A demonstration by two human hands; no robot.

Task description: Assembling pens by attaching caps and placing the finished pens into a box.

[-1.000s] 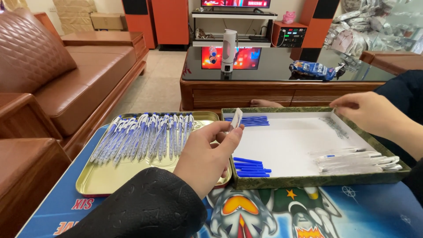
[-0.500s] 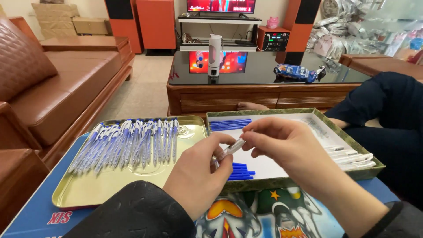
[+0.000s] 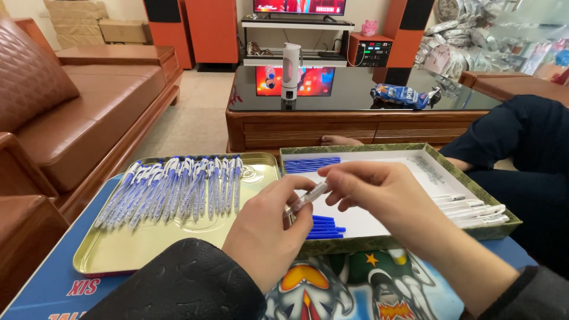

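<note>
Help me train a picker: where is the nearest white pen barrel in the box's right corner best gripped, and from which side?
Probably mid-barrel, from above. The white barrels lie flat, side by side, on the box floor near its right wall, so a sideways approach looks blocked. Fingers should close across the barrel's width.

A home living room is showing here; a glossy dark coffee table (image 3: 355, 98) is standing mid-room; a brown leather sofa (image 3: 71, 118) is sitting left of it; behind it a television (image 3: 299, 6) is glowing on a low white stand (image 3: 296, 26), orange cabinets (image 3: 210, 29) and black speakers (image 3: 160, 9) are flanking that screen.
</note>
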